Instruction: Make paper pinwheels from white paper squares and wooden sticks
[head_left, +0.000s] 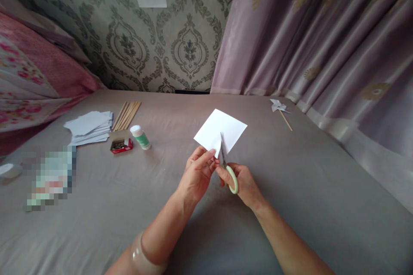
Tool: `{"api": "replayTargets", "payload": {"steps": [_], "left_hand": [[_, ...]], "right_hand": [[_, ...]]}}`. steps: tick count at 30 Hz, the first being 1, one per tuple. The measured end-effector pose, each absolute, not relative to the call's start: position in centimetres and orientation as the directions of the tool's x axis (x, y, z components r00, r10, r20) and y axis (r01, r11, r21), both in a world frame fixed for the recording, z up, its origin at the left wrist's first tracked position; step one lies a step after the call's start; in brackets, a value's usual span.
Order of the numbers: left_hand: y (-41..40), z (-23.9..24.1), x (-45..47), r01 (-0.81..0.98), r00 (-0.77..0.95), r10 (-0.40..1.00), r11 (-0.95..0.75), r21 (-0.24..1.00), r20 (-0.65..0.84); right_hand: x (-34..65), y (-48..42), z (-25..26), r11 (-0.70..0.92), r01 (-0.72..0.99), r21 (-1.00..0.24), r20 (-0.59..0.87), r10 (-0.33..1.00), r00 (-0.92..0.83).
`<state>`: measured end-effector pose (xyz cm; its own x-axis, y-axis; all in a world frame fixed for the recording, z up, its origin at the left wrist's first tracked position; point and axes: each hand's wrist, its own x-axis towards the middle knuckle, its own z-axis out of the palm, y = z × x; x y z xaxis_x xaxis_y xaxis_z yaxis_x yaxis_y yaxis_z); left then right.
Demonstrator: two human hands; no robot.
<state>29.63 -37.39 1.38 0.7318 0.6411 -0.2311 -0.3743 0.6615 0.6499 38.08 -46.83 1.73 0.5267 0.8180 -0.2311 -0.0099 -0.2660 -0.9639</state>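
Observation:
A white square of paper (214, 126) is pinched by one corner in my left hand (198, 172), thumb on top. My right hand (243, 182) grips a pair of scissors with pale green handles (234, 180). The scissor blades reach into the sheet from its near corner toward its middle, and a cut runs along them. One edge of the cut curls up beside the blades. Both hands are above the grey cloth surface, close together. Some fingers of my right hand are hidden behind the handle.
To the left lie a stack of white paper (90, 126), several wooden sticks (127, 116), a small red box of metal pieces (121, 145) and a glue stick (140, 137). A paper pinwheel (280, 107) lies at the back right. Purple curtains (290, 43) border the right side.

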Motion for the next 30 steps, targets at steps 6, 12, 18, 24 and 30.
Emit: {"api": "replayTargets", "payload": {"steps": [6,12,18,24,30], "left_hand": [[-37.5,0.9,29.7,-0.393,0.717,0.665,0.634,0.666,-0.209],[-37.8,1.1,29.7,-0.382,0.701,0.684,0.597,0.705,-0.200],[-37.9,1.3,29.8,-0.369,0.699,0.686,0.588,0.720,-0.201],[-37.6,1.1,29.8,-0.367,0.679,0.701,0.584,0.724,-0.221],[-35.1,1.0,29.4,-0.537,0.449,0.862,0.471,0.700,-0.235]], "right_hand": [[38.0,-46.7,1.4,-0.256,0.007,-0.967,-0.211,0.814,0.540],[38.0,-46.8,1.1,-0.241,0.047,-0.969,-0.175,0.810,0.559],[38.0,-46.7,1.1,-0.269,0.066,-0.961,-0.187,0.807,0.561],[38.5,-47.0,0.2,-0.249,0.133,-0.959,-0.175,0.894,0.413],[39.0,-47.3,-0.1,-0.231,0.174,-0.957,-0.165,0.930,0.329]]}}
